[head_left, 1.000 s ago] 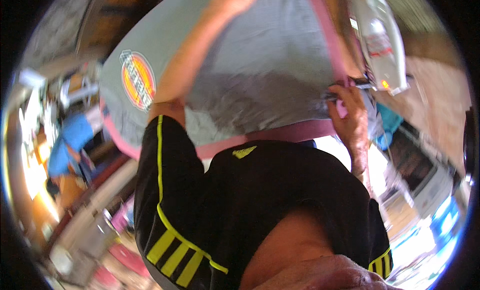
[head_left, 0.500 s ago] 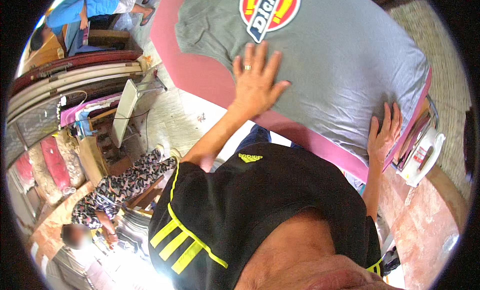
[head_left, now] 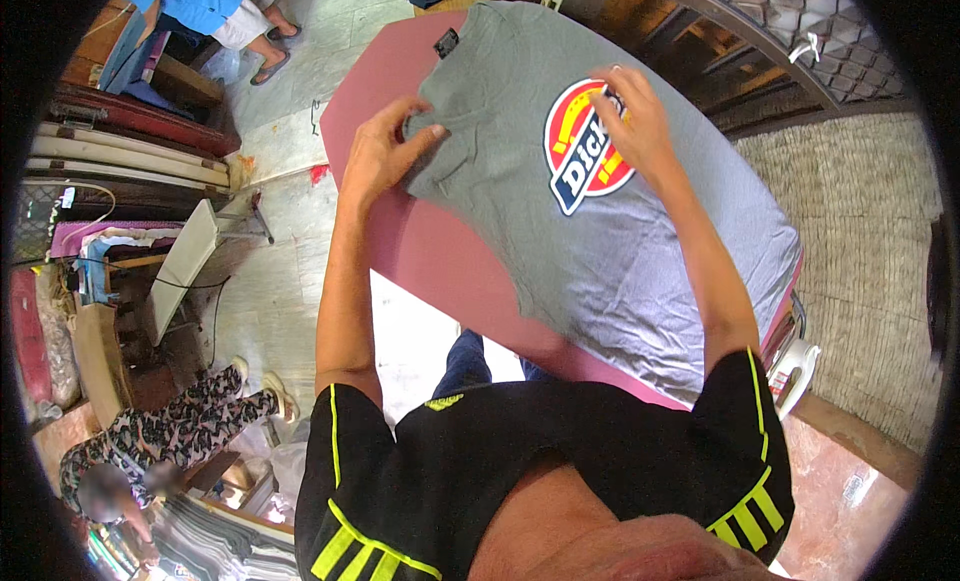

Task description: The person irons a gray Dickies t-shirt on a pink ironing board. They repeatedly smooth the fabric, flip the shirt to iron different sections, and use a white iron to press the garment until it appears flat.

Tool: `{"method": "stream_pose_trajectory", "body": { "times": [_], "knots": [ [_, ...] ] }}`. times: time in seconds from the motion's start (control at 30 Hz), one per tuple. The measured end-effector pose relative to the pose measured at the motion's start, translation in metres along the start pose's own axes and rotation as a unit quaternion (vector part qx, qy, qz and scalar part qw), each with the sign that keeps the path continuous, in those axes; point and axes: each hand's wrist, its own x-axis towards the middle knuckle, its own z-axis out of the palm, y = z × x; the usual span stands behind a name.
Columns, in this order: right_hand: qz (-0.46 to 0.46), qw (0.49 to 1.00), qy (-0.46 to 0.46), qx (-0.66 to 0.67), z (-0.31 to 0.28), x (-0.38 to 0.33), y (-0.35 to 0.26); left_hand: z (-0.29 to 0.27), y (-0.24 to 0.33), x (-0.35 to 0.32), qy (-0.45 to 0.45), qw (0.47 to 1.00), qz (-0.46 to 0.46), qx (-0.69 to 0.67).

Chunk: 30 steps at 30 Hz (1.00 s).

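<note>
- Grey cotton T-shirt (head_left: 640, 241) with a round red, yellow and blue chest print lies flat, spread front-up on a pink padded ironing board (head_left: 440, 251); shirt's collar end points away from the person, hem toward the body.
- left hand (head_left: 385, 156) rests at the shirt's left edge near the sleeve, fingers (head_left: 420, 141) curled and pinching a fold of the grey fabric against the board.
- right hand (head_left: 635, 121) lies palm-down on the print, fingers loosely spread, pressing flat, gripping nothing.
- white electric iron (head_left: 795, 366) sits at the board's right end, just beside the shirt hem, partly hidden.
- Person in patterned trousers (head_left: 170, 431) sits on the floor, lower left, well apart.
- Another person in a blue top (head_left: 200, 1) at upper left, far from the board.
- Woven mat (head_left: 850, 251) covers the ground to the right.
</note>
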Motion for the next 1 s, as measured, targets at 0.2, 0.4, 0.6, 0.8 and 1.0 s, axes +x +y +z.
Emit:
{"method": "stream_pose_trajectory", "body": {
  "times": [0.2,0.4,0.6,0.8,1.0],
  "knots": [
    [-0.088,0.979,-0.071,-0.171,0.119,0.164,0.055,-0.013,-0.001,0.017,-0.082,0.991,0.093,0.045],
    [-0.007,0.972,-0.214,-0.092,0.159,0.21,0.072,-0.023,0.007,0.026,-0.031,0.957,0.284,-0.055],
    [0.108,0.991,-0.071,0.037,0.163,0.202,0.068,-0.08,0.025,0.018,-0.026,0.936,0.261,0.235],
    [-0.028,0.994,0.103,-0.024,0.186,0.208,0.112,-0.062,-0.024,0.013,-0.015,0.996,0.084,0.024],
    [-0.047,0.995,0.066,0.065,0.15,0.186,0.001,-0.028,-0.037,-0.006,0.141,0.988,-0.056,-0.014]
  ]
}}
